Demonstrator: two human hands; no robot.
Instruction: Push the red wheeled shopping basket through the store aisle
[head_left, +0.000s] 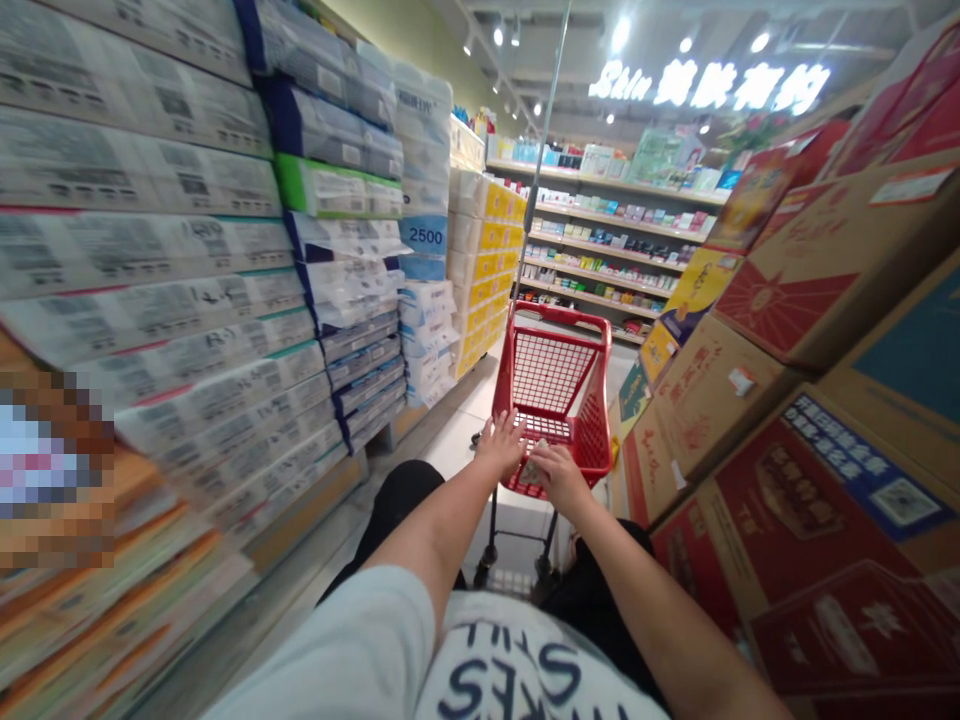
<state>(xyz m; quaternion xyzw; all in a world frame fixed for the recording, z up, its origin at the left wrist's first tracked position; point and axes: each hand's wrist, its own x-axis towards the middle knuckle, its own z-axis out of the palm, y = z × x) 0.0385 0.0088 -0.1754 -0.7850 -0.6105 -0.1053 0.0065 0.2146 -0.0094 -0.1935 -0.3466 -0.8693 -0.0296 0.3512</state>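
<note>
Small pale thing (too blurred to name) at the near edge of the red cart. Right hand on it: fingers bent, seemingly pinching. Left hand at the cart's near left corner, fingers spread, palm down, no grip seen. Handling, my judgement: a light fingertip pinch suits something this small; best worked above the basket floor, fingers clear of the mesh, left hand free to steady the rim. Both forearms reach forward, converging, elbows apart. Paper packs stacked left, cartons right.
</note>
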